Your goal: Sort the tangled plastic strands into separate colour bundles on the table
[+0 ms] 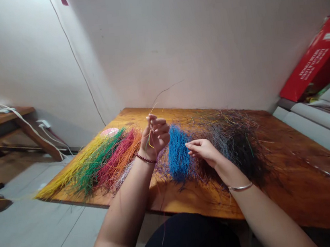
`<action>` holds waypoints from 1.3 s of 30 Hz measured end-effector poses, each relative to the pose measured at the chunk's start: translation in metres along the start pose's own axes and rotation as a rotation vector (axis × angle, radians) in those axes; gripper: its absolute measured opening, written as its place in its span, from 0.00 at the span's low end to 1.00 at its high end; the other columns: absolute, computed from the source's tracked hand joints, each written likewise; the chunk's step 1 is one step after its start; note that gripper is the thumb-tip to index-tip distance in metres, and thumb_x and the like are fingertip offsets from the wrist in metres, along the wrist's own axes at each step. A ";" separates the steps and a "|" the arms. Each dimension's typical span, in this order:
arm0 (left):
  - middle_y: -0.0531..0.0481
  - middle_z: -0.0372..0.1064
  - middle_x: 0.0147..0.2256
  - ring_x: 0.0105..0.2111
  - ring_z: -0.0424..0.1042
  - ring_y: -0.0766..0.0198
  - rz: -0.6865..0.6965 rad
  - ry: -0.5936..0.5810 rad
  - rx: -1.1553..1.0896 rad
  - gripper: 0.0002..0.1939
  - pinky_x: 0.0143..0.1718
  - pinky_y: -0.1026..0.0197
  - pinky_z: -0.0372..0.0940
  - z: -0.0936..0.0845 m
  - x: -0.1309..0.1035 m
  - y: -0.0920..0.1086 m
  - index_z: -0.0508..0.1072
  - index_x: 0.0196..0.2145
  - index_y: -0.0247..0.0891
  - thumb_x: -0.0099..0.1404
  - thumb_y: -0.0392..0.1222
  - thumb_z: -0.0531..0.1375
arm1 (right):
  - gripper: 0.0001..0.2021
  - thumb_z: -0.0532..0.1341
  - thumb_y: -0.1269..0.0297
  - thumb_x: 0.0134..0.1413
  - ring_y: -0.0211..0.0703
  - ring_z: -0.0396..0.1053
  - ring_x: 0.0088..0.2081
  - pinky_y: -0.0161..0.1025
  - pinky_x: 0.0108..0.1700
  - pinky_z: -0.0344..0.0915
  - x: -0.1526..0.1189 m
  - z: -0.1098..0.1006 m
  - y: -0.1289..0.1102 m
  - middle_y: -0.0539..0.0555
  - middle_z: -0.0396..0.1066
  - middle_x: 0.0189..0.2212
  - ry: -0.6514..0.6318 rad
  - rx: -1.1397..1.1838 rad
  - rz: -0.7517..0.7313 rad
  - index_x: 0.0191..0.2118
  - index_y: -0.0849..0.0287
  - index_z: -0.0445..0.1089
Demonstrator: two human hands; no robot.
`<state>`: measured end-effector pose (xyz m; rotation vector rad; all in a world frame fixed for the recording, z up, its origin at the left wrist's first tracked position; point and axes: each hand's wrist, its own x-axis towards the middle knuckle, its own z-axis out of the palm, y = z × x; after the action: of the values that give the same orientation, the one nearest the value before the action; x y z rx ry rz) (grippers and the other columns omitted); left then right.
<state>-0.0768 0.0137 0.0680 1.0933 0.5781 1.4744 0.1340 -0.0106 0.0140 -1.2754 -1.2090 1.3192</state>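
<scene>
You are raising your left hand (156, 133) above the counter (175, 203), its forearm slanting up from the lower left, its wrist upright and its fingers curling inward at the top. That hand is pinching a few thin strands (151, 143); they are poking up past your fingertips, one thin end bending off to the right, and coming out below over your palm.

Your right hand (202, 151) is hovering lower, just right of the blue bundle (178, 152), its forearm coming in from the lower right and its fingers pointing left. Its thumb and forefinger are closing together at the tips; they may be gripping a fine strand, but you cannot tell from this view.

On the counter, yellow (73, 168), green (101, 162), crimson (117, 158) and orange (132, 150) bundles are lying to the left, and the dark bundle (248, 153) is lying to the right.
</scene>
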 end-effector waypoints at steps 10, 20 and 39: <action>0.53 0.59 0.25 0.21 0.50 0.73 -0.322 -0.311 0.349 0.24 0.21 0.65 0.41 0.021 0.004 -0.018 0.78 0.44 0.38 0.55 0.56 0.65 | 0.24 0.69 0.54 0.46 0.39 0.72 0.24 0.33 0.21 0.62 0.000 -0.008 -0.007 0.62 0.75 0.45 0.112 -0.098 -0.080 0.48 0.60 0.73; 0.52 0.64 0.26 0.22 0.51 0.72 -0.291 -0.315 0.514 0.25 0.21 0.65 0.42 0.023 0.004 -0.023 0.78 0.42 0.37 0.56 0.59 0.63 | 0.20 0.65 0.48 0.50 0.27 0.55 0.18 0.31 0.18 0.50 -0.011 -0.021 -0.027 0.57 0.75 0.35 -0.164 -0.045 -0.125 0.39 0.61 0.77; 0.47 0.70 0.31 0.25 0.56 0.72 -0.315 -0.316 0.569 0.27 0.23 0.66 0.47 0.028 0.001 -0.022 0.78 0.43 0.34 0.56 0.59 0.63 | 0.19 0.68 0.49 0.45 0.30 0.53 0.19 0.33 0.20 0.47 -0.016 -0.017 -0.028 0.48 0.67 0.24 -0.213 -0.175 -0.122 0.36 0.60 0.74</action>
<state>-0.0419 0.0130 0.0624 1.5552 0.9244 0.8540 0.1510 -0.0224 0.0438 -1.1822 -1.5564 1.3070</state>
